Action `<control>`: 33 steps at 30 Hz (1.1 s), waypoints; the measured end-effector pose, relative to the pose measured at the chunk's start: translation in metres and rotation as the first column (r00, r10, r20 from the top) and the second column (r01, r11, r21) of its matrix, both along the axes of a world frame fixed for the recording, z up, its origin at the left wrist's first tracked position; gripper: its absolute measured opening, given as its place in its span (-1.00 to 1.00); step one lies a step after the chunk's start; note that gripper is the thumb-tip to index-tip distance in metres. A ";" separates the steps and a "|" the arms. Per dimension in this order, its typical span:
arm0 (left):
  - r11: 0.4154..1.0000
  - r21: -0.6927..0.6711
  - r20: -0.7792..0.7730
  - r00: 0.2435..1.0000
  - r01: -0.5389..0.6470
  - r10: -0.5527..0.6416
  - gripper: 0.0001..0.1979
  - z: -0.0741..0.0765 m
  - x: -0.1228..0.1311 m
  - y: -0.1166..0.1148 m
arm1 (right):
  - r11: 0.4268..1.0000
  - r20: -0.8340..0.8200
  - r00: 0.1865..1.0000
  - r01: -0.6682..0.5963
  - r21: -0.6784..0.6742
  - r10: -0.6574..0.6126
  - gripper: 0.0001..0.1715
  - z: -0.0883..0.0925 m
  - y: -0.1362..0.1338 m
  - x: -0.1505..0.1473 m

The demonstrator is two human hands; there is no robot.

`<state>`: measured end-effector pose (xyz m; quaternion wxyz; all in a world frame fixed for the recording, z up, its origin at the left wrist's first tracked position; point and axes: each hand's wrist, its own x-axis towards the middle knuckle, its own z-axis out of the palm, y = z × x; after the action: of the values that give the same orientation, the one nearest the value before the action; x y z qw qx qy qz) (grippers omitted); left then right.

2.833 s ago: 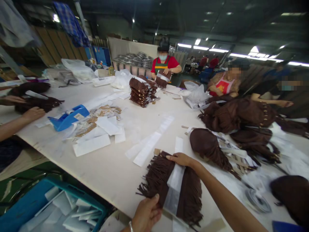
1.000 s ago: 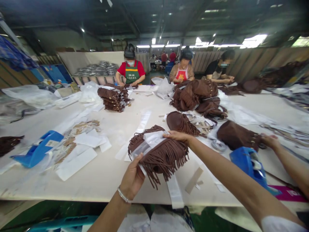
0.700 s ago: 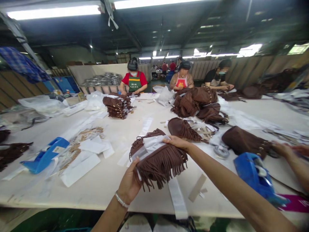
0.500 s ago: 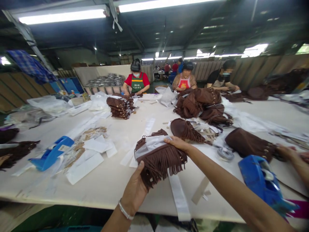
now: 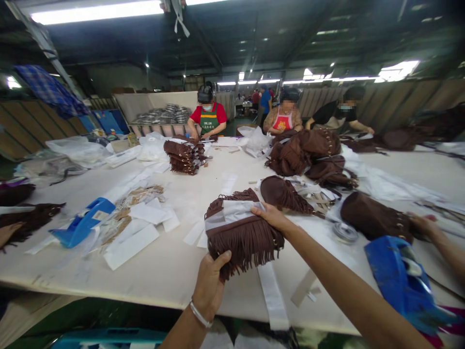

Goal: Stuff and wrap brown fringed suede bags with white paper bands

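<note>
Over the counter's near side, a fringed bag in both hands

Dark brown and folded into a flat bundle, the fringed bag (image 5: 250,237) is held over the counter (image 5: 145,286), its fringe hanging toward the near edge; whether its underside touches the surface cannot be told. A white, partly see-through strip (image 5: 232,212) lies across its upper part. At the bag's lower left corner the left hand (image 5: 210,283) grips it, thumb on top, a pale bracelet (image 5: 199,314) round the wrist. At the bag's upper right the right hand (image 5: 272,218) grips it beside the strip's end; some of its fingers are hidden.

Below the fringed bag, a white band (image 5: 272,295) runs to the counter's near edge. Just beyond its upper right lies a round-ended bag (image 5: 274,191). Farther to its right are a roll of tape (image 5: 345,232), a blue dispenser (image 5: 395,281), and a co-worker's hand (image 5: 423,225) at the end of a smooth brown bag (image 5: 372,215). To the fringed bag's left lie white sheets (image 5: 132,245) and, farther out, a second dispenser (image 5: 85,224). Well beyond it stand a neat stack of bags (image 5: 183,156), to its left, and a loose heap of bags (image 5: 305,152), to its right.
</note>
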<state>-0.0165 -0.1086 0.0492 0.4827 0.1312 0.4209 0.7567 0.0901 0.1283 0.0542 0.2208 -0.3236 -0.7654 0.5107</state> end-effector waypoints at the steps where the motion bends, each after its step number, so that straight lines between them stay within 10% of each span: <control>1: 1.000 0.015 0.000 1.000 0.002 -0.002 -0.42 0.001 0.000 -0.001 | 1.000 -0.006 1.000 0.003 -0.014 -0.003 -0.29 -0.001 0.000 0.000; 21: 0.941 0.086 0.227 0.913 0.328 -0.339 -0.38 0.005 -0.048 -0.016 | 1.000 -0.101 0.995 0.005 0.019 -0.004 -0.29 0.002 -0.006 -0.006; 29: 0.990 -0.079 0.125 0.987 0.115 -0.105 -0.55 -0.022 -0.090 0.027 | 1.000 -0.093 0.995 0.024 0.011 -0.023 -0.31 -0.008 0.003 -0.044; 33: 0.996 0.009 0.043 0.995 0.085 -0.085 -0.55 -0.032 -0.113 0.039 | 0.980 -0.157 0.987 -0.014 -0.196 -0.018 -0.32 -0.010 0.007 -0.068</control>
<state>-0.1295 -0.0695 0.0175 0.5229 0.1345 0.4018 0.7396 0.0223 0.1350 0.0439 0.2484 -0.3031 -0.6907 0.6077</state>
